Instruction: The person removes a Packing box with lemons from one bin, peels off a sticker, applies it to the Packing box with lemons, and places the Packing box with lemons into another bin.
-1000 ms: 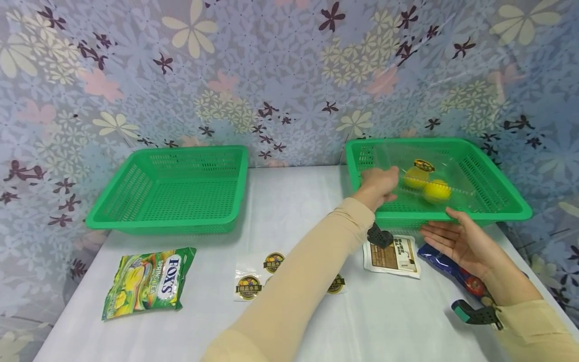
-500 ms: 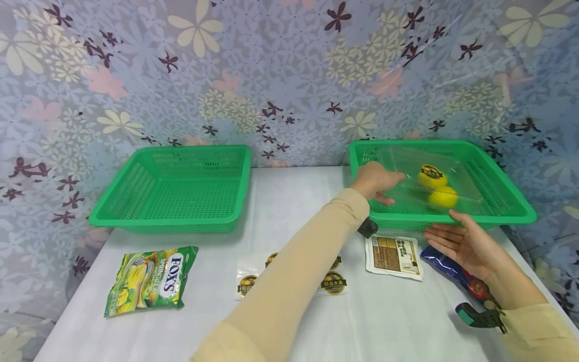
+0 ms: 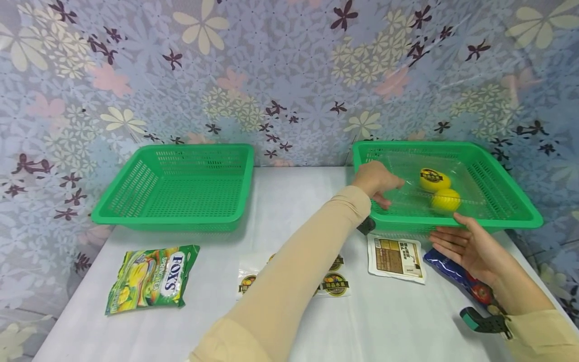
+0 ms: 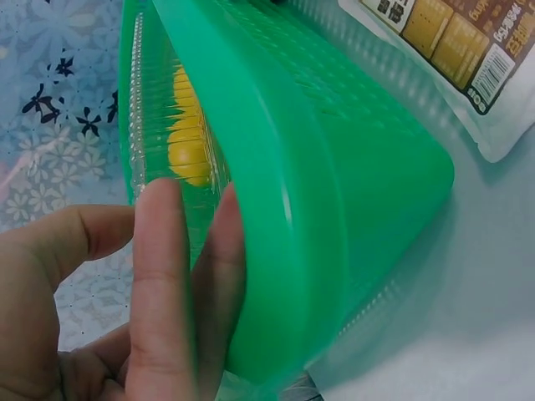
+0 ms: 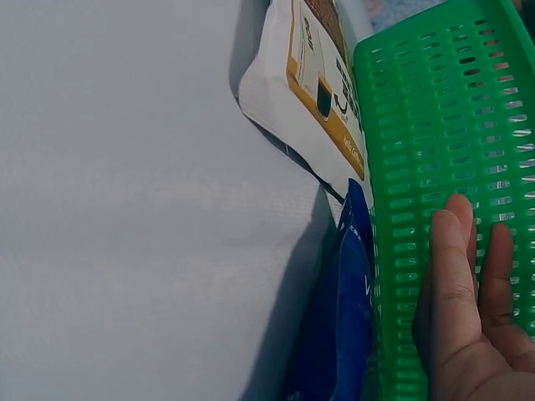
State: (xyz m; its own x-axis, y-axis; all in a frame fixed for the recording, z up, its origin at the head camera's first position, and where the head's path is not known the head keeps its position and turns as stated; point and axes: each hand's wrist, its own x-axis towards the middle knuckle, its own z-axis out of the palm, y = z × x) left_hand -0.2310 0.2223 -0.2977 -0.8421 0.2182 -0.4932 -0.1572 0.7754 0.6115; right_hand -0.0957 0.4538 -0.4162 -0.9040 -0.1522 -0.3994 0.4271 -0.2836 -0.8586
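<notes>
A clear plastic box (image 3: 468,187) sits in the right green basket (image 3: 452,222). Two yellow lemons (image 3: 446,200) show inside it, and a dark round sticker (image 3: 431,175) appears over the rear one. My left hand (image 3: 377,180) reaches over the basket's left end beside the box; its fingers (image 4: 161,251) are extended near the box's edge, apart from the thumb. Whether a fingertip touches the box is unclear. Outside the front wall, my right hand (image 3: 481,251) has straight fingers (image 5: 456,284) beside the perforated side and its thumb near the rim.
Another green basket (image 3: 172,221) stands at left. A Fox's candy bag (image 3: 151,279) lies before it. Fruit stickers on a sheet (image 3: 334,284) are partly covered by my left arm. A white packet (image 3: 395,257) and a blue pouch (image 3: 457,274) lie before the right basket.
The clear box has settled lower and flatter in the basket, its sticker shifting down over the rear lemon. My left hand has drawn slightly left from it. The right hand stays by the rim.
</notes>
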